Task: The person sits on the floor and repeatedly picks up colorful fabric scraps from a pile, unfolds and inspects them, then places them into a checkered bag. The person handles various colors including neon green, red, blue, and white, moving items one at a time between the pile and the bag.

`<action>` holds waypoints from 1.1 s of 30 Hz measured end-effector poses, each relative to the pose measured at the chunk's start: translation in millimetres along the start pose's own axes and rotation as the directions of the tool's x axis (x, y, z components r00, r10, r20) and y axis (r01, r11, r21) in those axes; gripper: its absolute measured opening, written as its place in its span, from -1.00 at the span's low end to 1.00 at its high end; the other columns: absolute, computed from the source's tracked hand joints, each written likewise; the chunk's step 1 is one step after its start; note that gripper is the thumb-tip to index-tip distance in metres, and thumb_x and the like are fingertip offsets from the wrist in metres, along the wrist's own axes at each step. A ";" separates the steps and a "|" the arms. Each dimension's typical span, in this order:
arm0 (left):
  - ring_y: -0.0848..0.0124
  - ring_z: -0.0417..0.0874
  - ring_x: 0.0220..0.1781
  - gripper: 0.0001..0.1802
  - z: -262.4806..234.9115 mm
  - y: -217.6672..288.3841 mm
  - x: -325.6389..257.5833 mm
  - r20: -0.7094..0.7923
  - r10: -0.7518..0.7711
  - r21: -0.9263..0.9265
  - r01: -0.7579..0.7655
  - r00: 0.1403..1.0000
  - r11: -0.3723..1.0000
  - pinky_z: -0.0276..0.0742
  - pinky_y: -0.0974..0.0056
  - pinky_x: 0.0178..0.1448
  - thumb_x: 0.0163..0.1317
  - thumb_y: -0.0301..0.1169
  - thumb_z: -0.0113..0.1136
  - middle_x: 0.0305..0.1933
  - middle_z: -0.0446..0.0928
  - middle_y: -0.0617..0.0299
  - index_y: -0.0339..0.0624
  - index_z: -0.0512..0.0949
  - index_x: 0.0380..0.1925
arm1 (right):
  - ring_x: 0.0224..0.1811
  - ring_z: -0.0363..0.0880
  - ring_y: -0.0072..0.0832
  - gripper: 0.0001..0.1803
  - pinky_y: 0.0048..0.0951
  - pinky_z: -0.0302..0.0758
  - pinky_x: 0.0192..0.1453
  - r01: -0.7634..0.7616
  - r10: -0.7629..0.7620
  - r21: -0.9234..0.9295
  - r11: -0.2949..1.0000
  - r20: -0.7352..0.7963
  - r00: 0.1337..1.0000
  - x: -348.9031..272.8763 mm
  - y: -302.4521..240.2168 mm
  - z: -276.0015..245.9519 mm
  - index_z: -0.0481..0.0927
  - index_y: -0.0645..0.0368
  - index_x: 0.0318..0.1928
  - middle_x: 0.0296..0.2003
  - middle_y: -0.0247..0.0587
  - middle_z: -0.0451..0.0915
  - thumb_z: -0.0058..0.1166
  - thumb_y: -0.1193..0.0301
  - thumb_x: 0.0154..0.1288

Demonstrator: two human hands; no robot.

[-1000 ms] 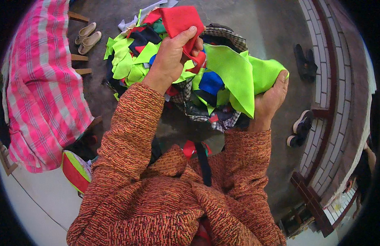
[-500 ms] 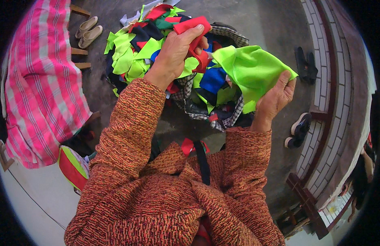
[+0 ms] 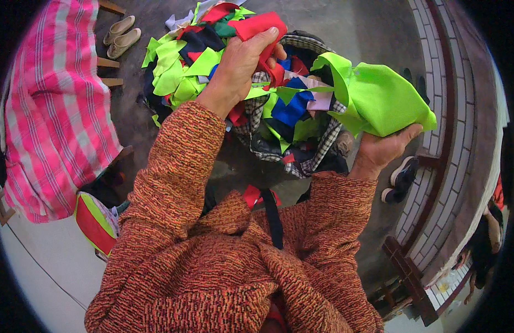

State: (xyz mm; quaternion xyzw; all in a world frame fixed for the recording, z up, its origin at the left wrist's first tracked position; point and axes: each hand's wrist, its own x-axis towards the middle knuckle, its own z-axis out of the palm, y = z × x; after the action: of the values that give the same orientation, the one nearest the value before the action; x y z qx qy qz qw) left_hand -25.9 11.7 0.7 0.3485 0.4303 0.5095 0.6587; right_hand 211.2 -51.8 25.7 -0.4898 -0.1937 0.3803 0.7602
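Observation:
Pinched in my left hand [image 3: 239, 65] is a red fabric scrap [image 3: 253, 25], held over a heap of cloth pieces. My right hand [image 3: 386, 149] grips a large bright green fabric piece [image 3: 386, 95] by its lower edge; its fingers are mostly behind the cloth. Between and below my hands stands a bag with black-and-white checked edges [image 3: 327, 145], holding blue scraps [image 3: 292, 108], pink, green and red ones. Left of the bag, under my left hand, lies the heap of lime green scraps [image 3: 169, 71] mixed with dark, red and white ones.
A bench or bed under a pink checked cloth [image 3: 57, 116] is at the left, with beige shoes [image 3: 124, 42] beside it. Dark shoes [image 3: 400, 180] lie on the right by a step faced with white bricks [image 3: 440, 177]. A colourful striped item [image 3: 95, 222] is at lower left.
My right hand has moved right with the green piece, which now spreads out further and uncovers more of the bag. My left hand stays nearly in place with the red scrap.

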 end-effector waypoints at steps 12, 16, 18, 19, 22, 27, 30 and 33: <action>0.57 0.46 -0.52 -0.73 -7.7 5.4 1.5 -0.080 0.058 0.086 -0.051 0.995 0.995 0.38 0.47 -0.38 0.26 -0.28 0.05 -0.42 0.58 0.22 -0.29 0.55 -0.30 | -0.34 0.59 -0.49 -0.55 -0.48 0.52 -0.22 0.181 0.236 -0.873 0.453 0.313 0.920 -2.0 38.2 -3.3 0.36 0.12 0.16 -0.12 -0.12 0.57 0.04 0.38 0.25; 0.56 0.49 -0.50 -0.72 -6.1 2.6 2.0 -0.027 0.003 0.085 -0.001 1.000 0.996 0.42 0.49 -0.35 0.26 -0.25 0.05 -0.39 0.59 0.20 -0.27 0.55 -0.28 | -0.32 0.59 -0.52 -0.38 -0.51 0.52 -0.24 0.287 0.191 -0.814 0.505 0.430 0.882 -14.4 47.5 4.8 0.32 0.13 0.20 0.01 -0.11 0.50 0.22 0.40 0.10; 0.57 0.50 -0.49 -0.72 -3.2 2.0 -1.5 0.027 -0.044 0.122 0.041 0.999 0.992 0.44 0.50 -0.34 0.26 -0.23 0.06 -0.39 0.58 0.21 -0.25 0.54 -0.26 | -0.28 0.59 -0.53 -0.33 -0.52 0.52 -0.24 0.203 0.190 -0.637 0.744 0.492 0.850 -22.5 47.8 16.0 0.32 0.17 0.20 0.07 -0.13 0.46 0.26 0.42 0.05; 0.56 0.51 -0.42 -0.70 -0.2 -0.7 -2.8 0.060 -0.062 0.152 0.053 0.996 0.987 0.45 0.48 -0.29 0.26 -0.21 0.07 -0.35 0.57 0.24 -0.24 0.53 -0.21 | -0.24 0.56 -0.54 -0.30 -0.55 0.52 -0.26 0.096 0.229 -0.540 0.836 0.503 0.834 -27.1 45.8 21.9 0.31 0.19 0.20 0.12 -0.16 0.41 0.29 0.46 0.00; 0.54 0.55 -0.23 -0.62 14.8 -16.2 -10.3 0.157 -0.130 0.235 0.090 0.979 0.968 0.48 0.43 -0.15 0.25 -0.16 0.09 -0.23 0.54 0.32 -0.19 0.49 -0.06 | -0.26 0.55 -0.57 -0.30 -0.57 0.52 -0.28 0.113 0.267 -0.542 0.833 0.572 0.776 -31.7 47.1 26.7 0.29 0.19 0.19 0.08 -0.13 0.42 0.30 0.48 0.01; 0.51 0.55 -0.11 -0.53 30.5 -21.7 -21.7 0.330 -0.279 0.124 0.251 0.902 0.960 0.50 0.38 -0.08 0.26 -0.10 0.07 -0.10 0.53 0.27 -0.17 0.41 0.05 | -0.41 0.54 -0.66 -0.55 -0.69 0.47 -0.42 -0.030 0.237 -0.411 0.911 0.463 0.854 -31.0 46.9 31.0 0.35 0.23 0.06 -0.15 -0.19 0.56 0.17 0.51 0.16; 0.53 0.57 -0.12 -0.53 28.3 -17.4 -19.6 0.371 -0.303 -0.019 0.333 0.878 0.943 0.54 0.37 -0.11 0.28 -0.08 0.04 -0.11 0.54 0.27 -0.19 0.43 0.02 | -0.42 0.52 -0.69 -0.59 -0.72 0.44 -0.46 -0.307 0.417 -0.296 0.905 0.460 0.784 -22.1 48.0 20.0 0.36 0.25 0.06 -0.20 -0.24 0.58 0.12 0.44 0.22; 0.54 0.58 -0.16 -0.54 26.3 -15.8 -19.1 0.345 -0.361 0.010 0.382 0.866 0.924 0.55 0.38 -0.14 0.29 -0.03 -0.01 -0.18 0.56 0.29 -0.20 0.46 -0.06 | -0.40 0.49 -0.71 -0.59 -0.71 0.39 -0.40 -0.288 0.452 -0.368 0.884 0.514 0.729 -28.6 51.7 21.8 0.40 0.23 0.06 -0.27 -0.33 0.59 0.12 0.40 0.22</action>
State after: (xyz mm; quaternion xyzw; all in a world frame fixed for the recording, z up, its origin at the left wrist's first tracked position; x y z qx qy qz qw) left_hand 2.1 -11.1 0.7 0.3226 0.3538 0.3175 0.8185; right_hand 158.4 -48.8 -8.5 -0.4734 -0.3646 0.6283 0.4982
